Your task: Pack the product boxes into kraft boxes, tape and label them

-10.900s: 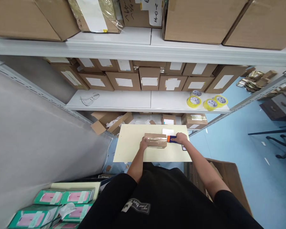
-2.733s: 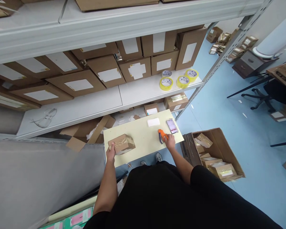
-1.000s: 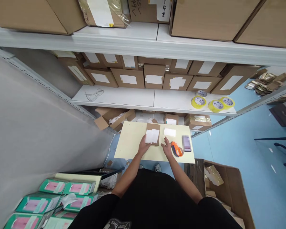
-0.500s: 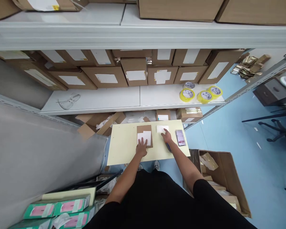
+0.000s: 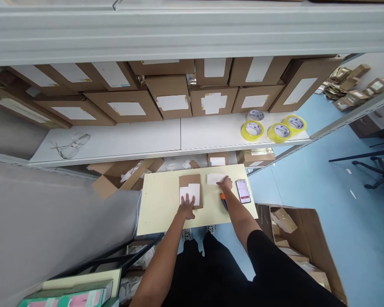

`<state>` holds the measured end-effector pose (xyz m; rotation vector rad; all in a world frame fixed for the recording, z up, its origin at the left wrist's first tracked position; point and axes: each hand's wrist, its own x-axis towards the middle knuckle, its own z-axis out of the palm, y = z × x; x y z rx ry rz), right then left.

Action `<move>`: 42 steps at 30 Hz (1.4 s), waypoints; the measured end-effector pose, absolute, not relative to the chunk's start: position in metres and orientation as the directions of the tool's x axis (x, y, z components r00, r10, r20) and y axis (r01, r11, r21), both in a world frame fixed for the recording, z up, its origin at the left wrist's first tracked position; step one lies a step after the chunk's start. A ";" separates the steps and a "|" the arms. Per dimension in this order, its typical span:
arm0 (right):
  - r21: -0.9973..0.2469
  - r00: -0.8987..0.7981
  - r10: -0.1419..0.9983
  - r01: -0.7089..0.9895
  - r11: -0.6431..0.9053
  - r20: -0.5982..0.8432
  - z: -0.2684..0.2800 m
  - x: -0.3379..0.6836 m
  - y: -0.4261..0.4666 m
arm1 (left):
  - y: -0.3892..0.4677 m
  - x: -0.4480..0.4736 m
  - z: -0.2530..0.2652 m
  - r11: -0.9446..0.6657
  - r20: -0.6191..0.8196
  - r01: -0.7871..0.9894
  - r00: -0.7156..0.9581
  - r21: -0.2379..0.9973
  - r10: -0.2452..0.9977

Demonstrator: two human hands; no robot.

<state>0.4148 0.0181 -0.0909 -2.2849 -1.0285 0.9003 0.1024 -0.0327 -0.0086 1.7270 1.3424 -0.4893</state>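
Note:
My left hand (image 5: 186, 209) rests with fingers spread on the lower part of a flat brown cardboard package (image 5: 188, 179), which has white labels (image 5: 196, 190) stuck on it. To the right of the package lies a small white paper label (image 5: 213, 178), possibly a stack. My right hand (image 5: 225, 184) pinches this label at its right end. Under my right wrist is a dark tool with an orange end (image 5: 223, 198), partly hidden by the forearm. A phone (image 5: 243, 192) with a lit screen lies at the right. All rest on a pale yellow board (image 5: 160, 204).
Behind the board, a white shelf (image 5: 131, 140) holds labelled cardboard boxes (image 5: 124, 108), rolls of yellow tape (image 5: 252, 130) and glasses (image 5: 72, 147). An open carton (image 5: 115, 175) sits beyond the board's left corner. A large carton of parcels (image 5: 320, 238) stands on the right floor.
My right hand has shifted onto the label's right end, and the tool's orange end is now uncovered. My left hand stays on the package. The camera view has shifted.

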 end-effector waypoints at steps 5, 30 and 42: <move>-0.618 0.513 0.759 0.459 -0.638 -0.402 -0.088 0.419 0.013 | -0.031 0.103 -0.006 -0.068 -0.754 0.923 0.349 0.378 0.556; -0.872 0.485 0.864 0.356 -0.336 -0.135 0.021 0.413 -0.069 | -0.011 0.140 0.052 -0.009 -0.626 0.917 0.280 0.400 0.728; -0.934 0.451 0.892 0.306 -0.184 -0.028 0.044 0.402 -0.102 | 0.003 0.257 0.099 -0.275 -0.027 0.415 0.591 0.867 0.806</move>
